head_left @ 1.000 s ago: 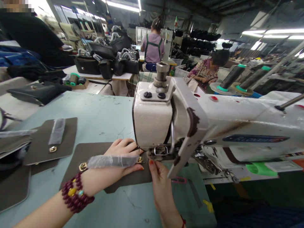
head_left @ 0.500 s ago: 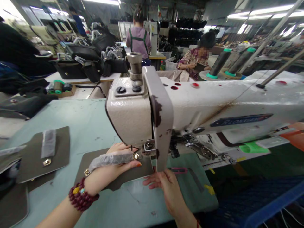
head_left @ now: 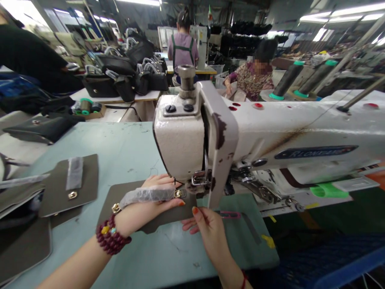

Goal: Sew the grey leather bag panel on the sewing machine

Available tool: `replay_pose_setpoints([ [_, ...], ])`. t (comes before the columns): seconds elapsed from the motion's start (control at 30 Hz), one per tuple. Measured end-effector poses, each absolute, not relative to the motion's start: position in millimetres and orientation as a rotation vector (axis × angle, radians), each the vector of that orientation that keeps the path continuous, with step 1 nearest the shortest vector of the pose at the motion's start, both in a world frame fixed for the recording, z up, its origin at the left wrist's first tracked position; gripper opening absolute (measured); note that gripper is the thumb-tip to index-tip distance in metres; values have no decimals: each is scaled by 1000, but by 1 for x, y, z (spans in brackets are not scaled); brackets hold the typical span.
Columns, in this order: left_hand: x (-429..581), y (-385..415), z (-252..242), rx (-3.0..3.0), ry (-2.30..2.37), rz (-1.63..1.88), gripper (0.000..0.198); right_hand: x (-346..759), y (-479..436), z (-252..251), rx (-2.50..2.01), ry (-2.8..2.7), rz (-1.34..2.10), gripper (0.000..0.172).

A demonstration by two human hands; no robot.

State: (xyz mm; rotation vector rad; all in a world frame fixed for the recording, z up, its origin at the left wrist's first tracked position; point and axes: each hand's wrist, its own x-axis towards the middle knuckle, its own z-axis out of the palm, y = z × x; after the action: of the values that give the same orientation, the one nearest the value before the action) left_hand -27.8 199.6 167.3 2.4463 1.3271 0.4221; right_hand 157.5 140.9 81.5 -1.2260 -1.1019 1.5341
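The panel (head_left: 164, 220) is laid on the table (head_left: 120, 144), its end under the machine (head_left: 180, 140) head. It is pressed flat by the left hand (head_left: 150, 206), fingers stretched out beneath the wrapped strap (head_left: 144, 195), nothing gripped. The right hand (head_left: 210, 230) is set at the panel's front edge, thumb raised; whether the edge is pinched cannot be told. Positioning is judged done; no stitching is seen.
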Motion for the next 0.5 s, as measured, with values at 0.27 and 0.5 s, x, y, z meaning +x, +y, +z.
replay_pose_setpoints([
  [0.27, -33, 201, 154, 2486, 1357, 458, 40, 150, 137, 83, -1250, -1030, 1467, 50],
  [0.5, -29, 206, 172, 2474, 1326, 434, 33, 144, 137, 84, -1247, -930, 1482, 50],
])
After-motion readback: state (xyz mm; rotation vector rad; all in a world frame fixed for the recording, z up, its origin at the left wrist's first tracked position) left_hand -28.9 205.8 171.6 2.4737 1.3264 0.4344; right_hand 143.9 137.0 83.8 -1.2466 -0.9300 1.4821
